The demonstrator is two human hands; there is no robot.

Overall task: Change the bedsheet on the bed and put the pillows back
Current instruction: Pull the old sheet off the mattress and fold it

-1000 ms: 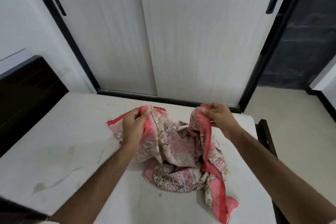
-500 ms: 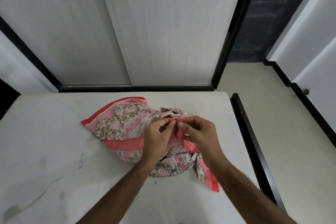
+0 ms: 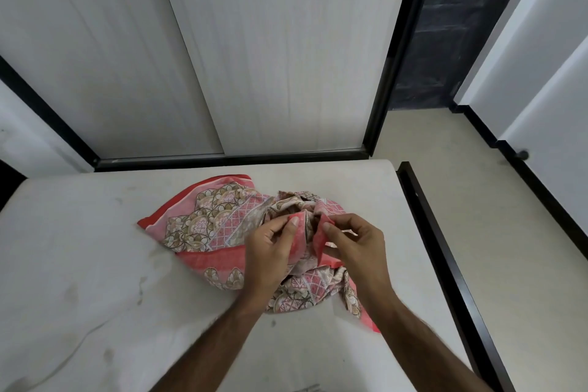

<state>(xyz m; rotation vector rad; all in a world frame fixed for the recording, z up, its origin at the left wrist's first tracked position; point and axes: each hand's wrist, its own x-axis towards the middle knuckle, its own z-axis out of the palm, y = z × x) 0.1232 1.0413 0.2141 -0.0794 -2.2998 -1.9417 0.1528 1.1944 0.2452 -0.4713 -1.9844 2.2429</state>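
Observation:
A crumpled pink and red patterned bedsheet (image 3: 210, 223) lies bunched on the bare white mattress (image 3: 79, 264), near its far right corner. My left hand (image 3: 270, 248) pinches a red edge of the bedsheet between thumb and fingers. My right hand (image 3: 356, 245) pinches another red edge just beside it. The two hands are a few centimetres apart over the middle of the bundle. No pillows are in view.
White sliding wardrobe doors (image 3: 254, 57) with a black frame stand right behind the mattress. A black bed frame rail (image 3: 445, 264) runs along the right side. Beige floor (image 3: 477, 184) lies to the right, bounded by a white wall with black skirting.
My hands came together from wide apart to close over the bundle, then parted slightly while still pinching the red edges. The view turned right and down.

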